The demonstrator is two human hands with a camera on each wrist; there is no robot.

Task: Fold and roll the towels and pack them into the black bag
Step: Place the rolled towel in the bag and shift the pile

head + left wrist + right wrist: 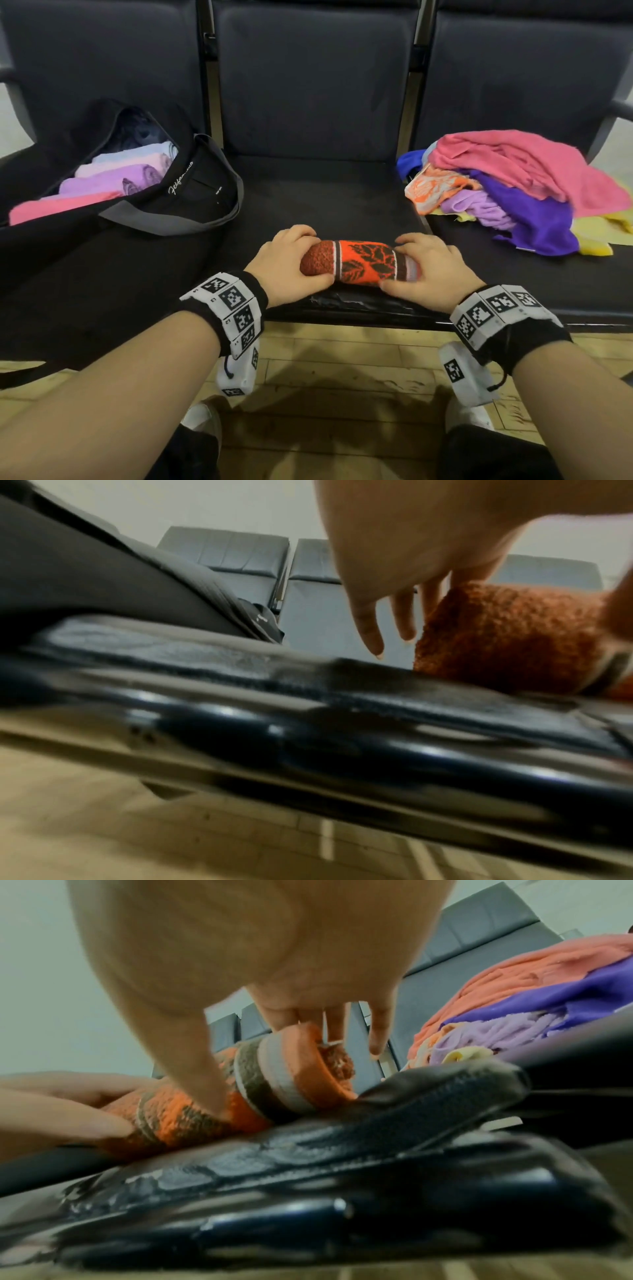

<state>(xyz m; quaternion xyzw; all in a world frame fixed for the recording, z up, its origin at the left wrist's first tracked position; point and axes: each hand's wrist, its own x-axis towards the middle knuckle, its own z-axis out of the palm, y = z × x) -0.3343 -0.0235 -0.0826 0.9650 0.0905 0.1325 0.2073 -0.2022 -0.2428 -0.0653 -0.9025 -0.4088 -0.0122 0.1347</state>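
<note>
Towel roll [358, 262], soft and springy, is lying gripped at both ends between left hand [286, 265] and right hand [430, 270], fingers curling over it, likely unrolling if released.

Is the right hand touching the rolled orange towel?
Touching. The head view shows the right hand with its fingers on the end of the rolled orange towel.

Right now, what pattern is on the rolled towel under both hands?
Bright orange with dark brown leaf shapes, brown and white stripes near the ends of the rolled towel. Head view shows it best.

Waiting area: row of linked black padded seats [315, 102] with armrests, wood-pattern floor [342, 359].
</note>
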